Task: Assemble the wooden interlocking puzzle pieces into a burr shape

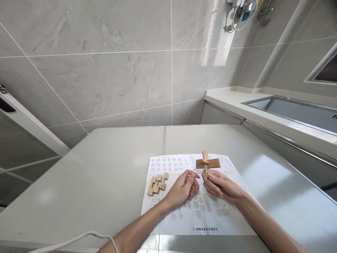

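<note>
My right hand [219,185] grips the lower end of a wooden cross-shaped puzzle assembly [207,163], two notched bars locked together and held upright over a printed instruction sheet [200,211]. My left hand [184,188] rests on the sheet just left of it, fingers curled loosely, thumb and forefinger tips near the right hand; I cannot make out anything in it. Several loose notched wooden pieces [158,182] lie on the sheet to the left of my left hand.
The sheet lies on a pale grey table [105,182] with a seam down its middle. A tiled wall stands behind. A counter with a steel sink [297,109] runs along the right. A white cable [79,239] crosses the near edge.
</note>
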{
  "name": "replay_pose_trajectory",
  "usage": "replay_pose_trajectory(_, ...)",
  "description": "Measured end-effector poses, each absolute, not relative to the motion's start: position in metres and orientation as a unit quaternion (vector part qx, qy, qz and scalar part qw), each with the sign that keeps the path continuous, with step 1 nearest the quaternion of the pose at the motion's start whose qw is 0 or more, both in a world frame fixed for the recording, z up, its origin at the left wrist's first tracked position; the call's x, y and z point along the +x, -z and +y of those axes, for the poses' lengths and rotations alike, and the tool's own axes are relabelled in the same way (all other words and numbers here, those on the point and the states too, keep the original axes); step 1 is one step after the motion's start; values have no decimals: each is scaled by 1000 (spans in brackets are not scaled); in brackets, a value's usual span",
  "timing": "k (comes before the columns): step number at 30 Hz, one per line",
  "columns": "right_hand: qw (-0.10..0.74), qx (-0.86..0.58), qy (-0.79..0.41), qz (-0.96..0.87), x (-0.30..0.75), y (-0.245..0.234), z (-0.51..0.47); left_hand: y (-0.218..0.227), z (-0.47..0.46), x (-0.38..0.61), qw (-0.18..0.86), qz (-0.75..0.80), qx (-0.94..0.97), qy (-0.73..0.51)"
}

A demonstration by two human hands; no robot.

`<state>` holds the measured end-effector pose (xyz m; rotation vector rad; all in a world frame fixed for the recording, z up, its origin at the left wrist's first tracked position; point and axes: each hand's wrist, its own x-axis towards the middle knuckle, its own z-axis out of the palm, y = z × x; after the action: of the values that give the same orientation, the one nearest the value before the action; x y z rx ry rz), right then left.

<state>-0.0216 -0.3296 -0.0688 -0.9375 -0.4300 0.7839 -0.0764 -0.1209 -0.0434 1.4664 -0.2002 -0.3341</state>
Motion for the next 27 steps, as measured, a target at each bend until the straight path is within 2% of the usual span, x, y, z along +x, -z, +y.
replay_pose_trajectory(12,909,-363,-202,-31,4,76,-337,43,-120,-77,706,-88,681,175)
replay_pose_trajectory(27,943,-277,-183,15,16,87,-354,39,-121,-79,679,-95,705,184)
